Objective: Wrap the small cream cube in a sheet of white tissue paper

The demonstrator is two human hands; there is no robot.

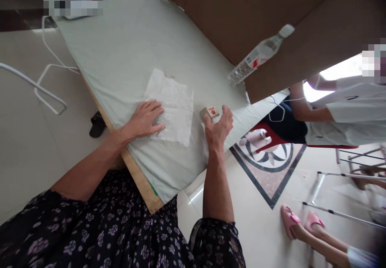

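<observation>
A sheet of clear bubble wrap [173,95] lies flat on the cloth-covered table. My left hand [146,119] rests on its left edge, fingers spread and palm down. To the right of the sheet sits a small beige box [212,110] with red printing on it. Around the near side of this box is my right hand [219,128], thumb and fingers apart. Its thumb tip overlaps the box's near corner; whether it touches is hard to tell.
A plastic bottle [259,54] stands beside a large brown cardboard panel [217,14] on the right. A pale cloth [114,38] covers the table. White cables [45,87] hang at the left. Another person's arm [316,113] is beyond the panel; someone's pink slippers [290,221] show below.
</observation>
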